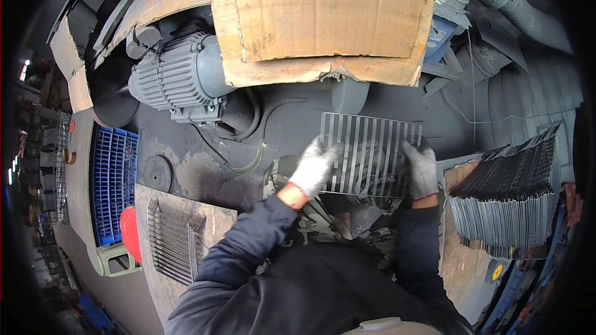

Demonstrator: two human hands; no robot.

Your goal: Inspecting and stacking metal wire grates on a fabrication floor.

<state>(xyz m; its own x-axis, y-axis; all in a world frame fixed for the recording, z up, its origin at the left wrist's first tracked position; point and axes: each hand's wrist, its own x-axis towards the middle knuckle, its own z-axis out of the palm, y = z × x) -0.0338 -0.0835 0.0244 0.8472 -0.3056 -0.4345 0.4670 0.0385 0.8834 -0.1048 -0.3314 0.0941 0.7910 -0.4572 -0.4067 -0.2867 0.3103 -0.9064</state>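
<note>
Both hands wear whitish work gloves with red cuffs. My left hand (315, 164) is closed on the left side of a rectangular metal grate (371, 155). My right hand (422, 170) grips the same grate along its right side. The grate has parallel bars inside a thin frame, and I hold it over my lap, just short of a grey rounded part (349, 96) under a cardboard sheet (329, 18). A tall stack of similar grates (506, 211) stands to my right. On a board (217, 214) at my left lies a smaller pile of grates (174, 242).
A grey electric motor (180, 74) sits at the far left, with cables (264, 146) near it. Ducting (521, 9) runs at the far right. A blue plastic crate (115, 183) and a red round object (130, 234) are on the left. The cardboard overhangs the far middle.
</note>
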